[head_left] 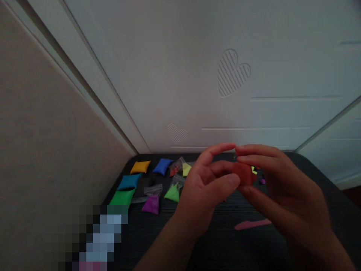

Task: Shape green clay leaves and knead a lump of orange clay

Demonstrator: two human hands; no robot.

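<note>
A lump of red modelling clay is held up above the dark table between both hands. My left hand presses its thumb and fingers against the clay's left side. From the right, my right hand grips the same clay between thumb and fingers. Some yellow-green bits show just behind the clay, partly hidden by my right fingers. Under the hands lies a pink plastic knife, its right end covered by my right hand.
Clay packets lie at the table's left: yellow, blue, teal, green, purple and light green. A small purple piece sits behind my right hand. A white panel rises behind the dark table.
</note>
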